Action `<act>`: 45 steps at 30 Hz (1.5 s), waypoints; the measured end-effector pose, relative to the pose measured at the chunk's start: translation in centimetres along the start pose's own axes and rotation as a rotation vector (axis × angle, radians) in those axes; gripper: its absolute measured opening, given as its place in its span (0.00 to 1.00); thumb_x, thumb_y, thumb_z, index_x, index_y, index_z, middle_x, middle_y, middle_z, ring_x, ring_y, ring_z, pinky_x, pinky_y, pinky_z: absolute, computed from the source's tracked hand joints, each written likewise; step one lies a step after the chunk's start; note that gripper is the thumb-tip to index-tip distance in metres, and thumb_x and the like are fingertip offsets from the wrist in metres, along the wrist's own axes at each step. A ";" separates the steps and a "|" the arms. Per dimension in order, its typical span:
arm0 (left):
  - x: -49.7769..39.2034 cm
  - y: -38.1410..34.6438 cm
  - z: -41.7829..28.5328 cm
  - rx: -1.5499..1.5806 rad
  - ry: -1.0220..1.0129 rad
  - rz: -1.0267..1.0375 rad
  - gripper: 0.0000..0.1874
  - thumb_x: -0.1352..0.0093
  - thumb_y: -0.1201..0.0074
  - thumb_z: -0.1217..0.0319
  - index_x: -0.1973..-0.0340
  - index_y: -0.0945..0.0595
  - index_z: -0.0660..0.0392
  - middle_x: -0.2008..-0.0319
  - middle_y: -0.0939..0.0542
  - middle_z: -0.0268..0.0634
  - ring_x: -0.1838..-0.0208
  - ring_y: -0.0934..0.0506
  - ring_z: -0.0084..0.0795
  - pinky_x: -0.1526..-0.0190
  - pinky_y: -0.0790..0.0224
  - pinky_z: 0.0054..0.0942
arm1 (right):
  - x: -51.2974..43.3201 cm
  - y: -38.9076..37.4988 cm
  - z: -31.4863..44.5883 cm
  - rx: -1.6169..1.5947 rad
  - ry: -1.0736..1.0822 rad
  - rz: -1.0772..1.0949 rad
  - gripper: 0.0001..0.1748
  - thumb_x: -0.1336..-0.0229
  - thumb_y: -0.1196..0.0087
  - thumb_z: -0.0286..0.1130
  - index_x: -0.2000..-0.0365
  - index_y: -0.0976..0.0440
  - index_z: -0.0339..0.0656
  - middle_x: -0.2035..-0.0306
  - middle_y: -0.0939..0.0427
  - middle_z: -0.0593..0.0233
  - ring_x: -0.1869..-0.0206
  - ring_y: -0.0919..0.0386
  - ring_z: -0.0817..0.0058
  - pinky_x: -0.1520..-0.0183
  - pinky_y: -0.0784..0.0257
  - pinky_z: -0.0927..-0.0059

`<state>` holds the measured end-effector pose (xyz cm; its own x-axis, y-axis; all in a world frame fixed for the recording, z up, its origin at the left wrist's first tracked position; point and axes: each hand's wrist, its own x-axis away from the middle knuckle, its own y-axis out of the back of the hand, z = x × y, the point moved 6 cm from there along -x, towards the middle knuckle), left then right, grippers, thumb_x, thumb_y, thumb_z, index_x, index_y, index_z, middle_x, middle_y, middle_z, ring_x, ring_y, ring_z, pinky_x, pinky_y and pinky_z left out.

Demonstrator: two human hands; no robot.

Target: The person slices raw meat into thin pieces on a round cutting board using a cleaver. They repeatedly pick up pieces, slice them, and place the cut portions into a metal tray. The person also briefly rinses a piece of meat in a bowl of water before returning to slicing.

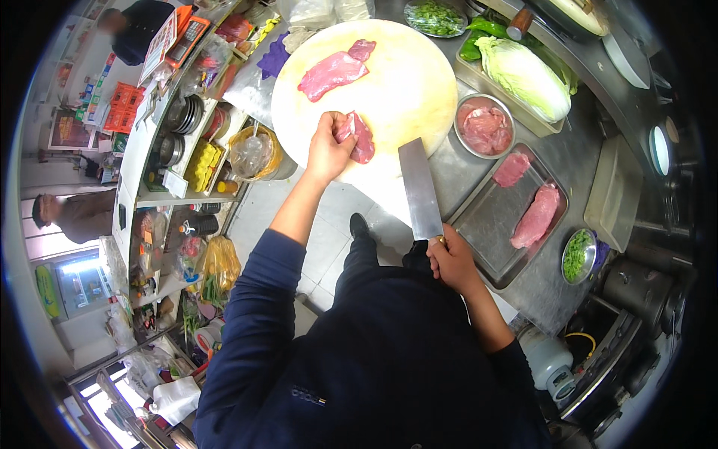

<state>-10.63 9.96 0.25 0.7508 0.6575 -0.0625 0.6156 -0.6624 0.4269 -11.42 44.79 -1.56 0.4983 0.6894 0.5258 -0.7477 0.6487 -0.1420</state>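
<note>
My left hand (pixel 331 147) grips a piece of raw red meat (pixel 362 141) at the near side of a round cutting board (pixel 404 84). In my right hand (pixel 451 259) is the handle of a Chinese cleaver (pixel 420 188). Its broad blade points away from me, with the tip over or beside the board's near right edge; whether it touches cannot be told. Farther back on the board lie a larger slab of raw meat (pixel 334 76) and a small chunk (pixel 362 50). A metal tray (pixel 477 236) to the right holds two pieces of pale pink meat (pixel 535 216).
A metal bowl of raw meat (pixel 485 124) stands right of the board. Beyond it, a bin holds napa cabbage (pixel 524 78) and green peppers (pixel 477 45). Chopped greens fill a small bowl (pixel 578 255). A lined bucket (pixel 255 151) sits left. Two people are beyond the shelves.
</note>
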 end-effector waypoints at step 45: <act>4.0 6.7 0.3 -0.190 0.140 0.093 0.10 0.28 0.49 0.80 0.56 0.14 0.63 0.61 0.12 0.39 0.57 0.15 0.31 0.50 0.23 0.30 | 2.0 1.5 0.2 -0.052 -0.020 -0.032 0.15 0.23 0.52 0.33 0.44 0.27 0.39 0.70 0.28 0.70 0.78 0.31 0.85 0.78 0.33 0.77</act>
<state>-3.42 8.08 2.58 0.7534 0.6492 0.1048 0.4798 -0.6517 0.5875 -11.64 47.12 -0.57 0.5123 0.6614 0.5477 -0.7072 0.6868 -0.1679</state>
